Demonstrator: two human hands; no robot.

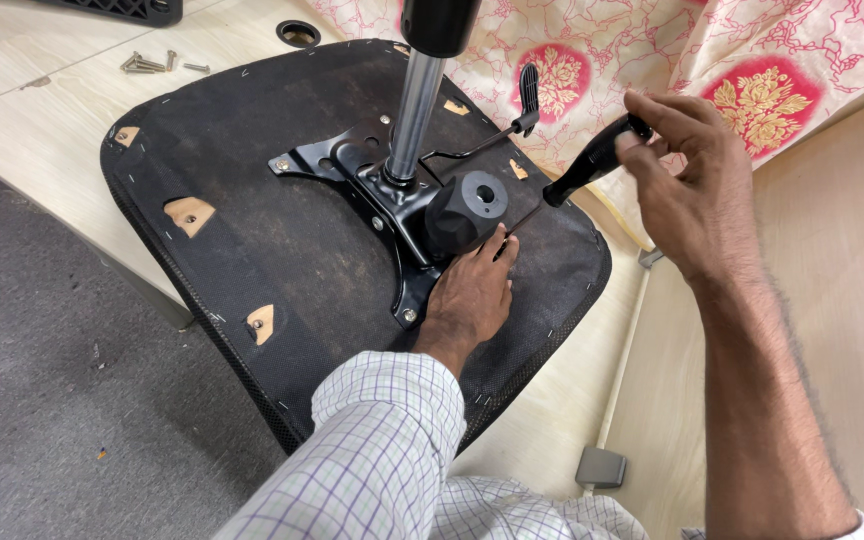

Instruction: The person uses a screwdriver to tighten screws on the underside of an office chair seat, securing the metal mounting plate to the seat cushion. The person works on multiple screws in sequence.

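two bare hands work on an upturned chair seat (282, 240) that lies on a pale wooden desk (42, 110), its black fabric underside facing up and part of it hanging past the desk edge over grey carpet (42, 400). a black metal plate (372, 190) is fixed at the middle of the seat, with silver bolt heads showing at its corners. a shiny metal column (414, 110) rises from the plate toward the camera, ending in a black sleeve at the top edge of the view. a thin black lever (529, 90) with a flat paddle tip sticks out from the plate toward the upper right. a round black knob (467, 205) sits on the near right side of the plate.

the left hand (472, 295), in a checked shirt sleeve (382, 440), rests palm down on the seat fabric just below the knob, fingers together and flat, their tips touching the base of the plate; it grips nothing. the right hand (687, 190) is curled around the black handle of a screwdriver (582, 165), held slanted, its thin shaft running down and left to a tip just beside the left fingertips, near the knob.

several loose silver screws (152, 64) lie on the desk at the upper left, well apart from the hands. a cream cloth with red flower patterns (752, 70) is spread across the upper right, just behind the seat.
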